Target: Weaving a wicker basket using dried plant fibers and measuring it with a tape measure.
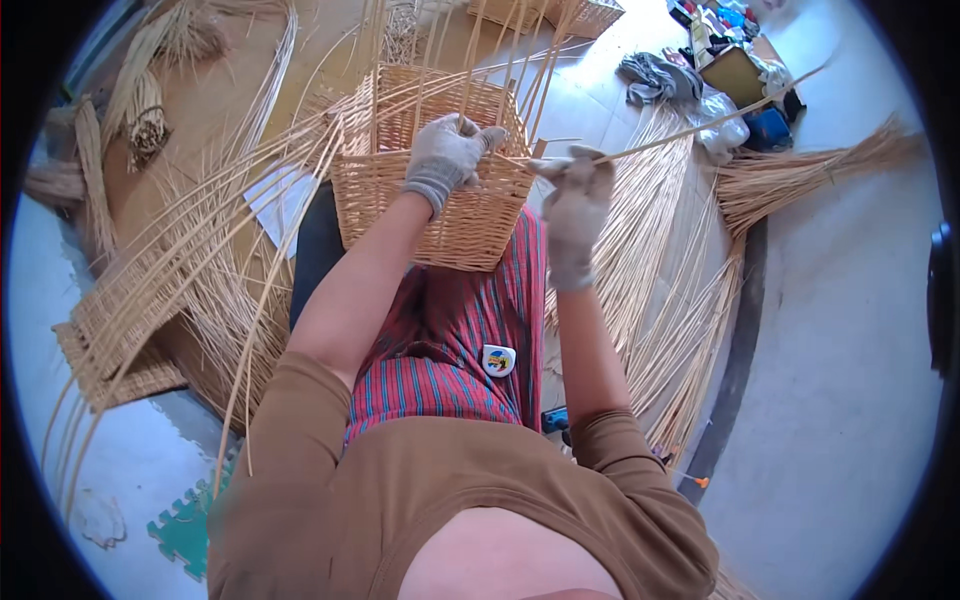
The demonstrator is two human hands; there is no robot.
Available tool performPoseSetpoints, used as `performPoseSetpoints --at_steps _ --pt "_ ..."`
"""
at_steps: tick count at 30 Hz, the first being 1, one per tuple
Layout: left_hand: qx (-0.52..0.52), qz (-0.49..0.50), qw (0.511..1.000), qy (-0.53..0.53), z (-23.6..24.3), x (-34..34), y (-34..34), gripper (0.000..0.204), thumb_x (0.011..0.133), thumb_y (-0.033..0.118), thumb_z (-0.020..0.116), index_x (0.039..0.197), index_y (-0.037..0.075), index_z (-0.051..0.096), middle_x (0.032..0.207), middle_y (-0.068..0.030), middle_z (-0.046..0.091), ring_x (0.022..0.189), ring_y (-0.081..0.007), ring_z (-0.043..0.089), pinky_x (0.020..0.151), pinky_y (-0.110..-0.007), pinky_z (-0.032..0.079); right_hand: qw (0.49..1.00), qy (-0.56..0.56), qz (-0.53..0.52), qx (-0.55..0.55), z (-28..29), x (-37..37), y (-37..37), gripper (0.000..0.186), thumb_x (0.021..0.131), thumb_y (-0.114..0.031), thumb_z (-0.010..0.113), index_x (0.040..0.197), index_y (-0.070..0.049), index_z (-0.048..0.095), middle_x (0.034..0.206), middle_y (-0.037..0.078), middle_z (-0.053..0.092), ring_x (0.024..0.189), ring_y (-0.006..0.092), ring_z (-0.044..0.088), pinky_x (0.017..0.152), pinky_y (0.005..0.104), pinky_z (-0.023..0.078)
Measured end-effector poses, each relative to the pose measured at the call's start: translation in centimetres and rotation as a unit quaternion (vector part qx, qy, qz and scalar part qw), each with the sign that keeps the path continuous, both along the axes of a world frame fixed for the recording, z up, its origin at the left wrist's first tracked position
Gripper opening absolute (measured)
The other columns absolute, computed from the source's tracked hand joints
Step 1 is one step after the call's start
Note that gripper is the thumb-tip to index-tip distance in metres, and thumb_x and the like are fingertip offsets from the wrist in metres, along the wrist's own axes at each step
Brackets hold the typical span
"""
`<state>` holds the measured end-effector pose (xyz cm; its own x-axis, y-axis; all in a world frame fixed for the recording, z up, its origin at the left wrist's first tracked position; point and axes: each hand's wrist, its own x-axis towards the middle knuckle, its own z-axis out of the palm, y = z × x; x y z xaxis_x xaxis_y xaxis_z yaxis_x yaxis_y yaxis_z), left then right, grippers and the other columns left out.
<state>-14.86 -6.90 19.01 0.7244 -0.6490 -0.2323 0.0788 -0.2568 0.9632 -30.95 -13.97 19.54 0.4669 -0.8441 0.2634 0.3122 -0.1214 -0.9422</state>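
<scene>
A square wicker basket (455,235) rests on my knees, with tall upright stakes (472,62) rising from its sides and long loose strands fanning out to the left. My left hand (447,155), in a pale knit glove, is closed over the near rim, its thumb and fingers against the weave. To the right of the basket, my gloved right hand (580,205) pinches a long thin wicker strand (700,128). That strand runs from the basket's near right corner through the fingers and out to the upper right. The inner side of the left fingers is partly hidden.
Loose wicker strands (645,240) and a tied bundle (815,180) lie on the floor at right. More bundles (148,110) and a woven piece (120,345) lie left. A small white tape measure (498,360) sits on my striped lap cloth (440,390). Grey cloth (660,78) lies far right.
</scene>
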Motion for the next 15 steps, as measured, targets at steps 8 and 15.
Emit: performPoseSetpoints --at_steps 8,15 --pt "-0.167 0.241 0.918 -0.267 -9.7 0.0 12.5 0.037 0.090 0.014 0.074 0.124 0.006 0.060 0.105 -0.0106 0.066 0.093 -0.0197 0.066 0.085 -0.033 0.054 0.921 0.351 0.007 -0.170 -7.8 -2.6 -0.9 0.067 0.085 -0.001 0.075 0.143 -0.001 0.041 0.130 0.013 0.059 0.117 0.0221 0.059 0.092 0.0318 0.051" --pt "0.108 0.131 0.916 -0.363 -13.1 0.8 15.3 0.054 0.080 0.004 0.072 0.130 0.006 0.054 0.116 -0.0178 0.064 0.106 -0.0368 0.063 0.092 -0.043 0.051 0.976 0.209 0.033 -0.059 -14.3 -2.9 0.5 0.089 0.074 0.013 0.073 0.152 -0.004 0.034 0.140 0.013 0.058 0.127 0.0214 0.057 0.106 0.0328 0.046"
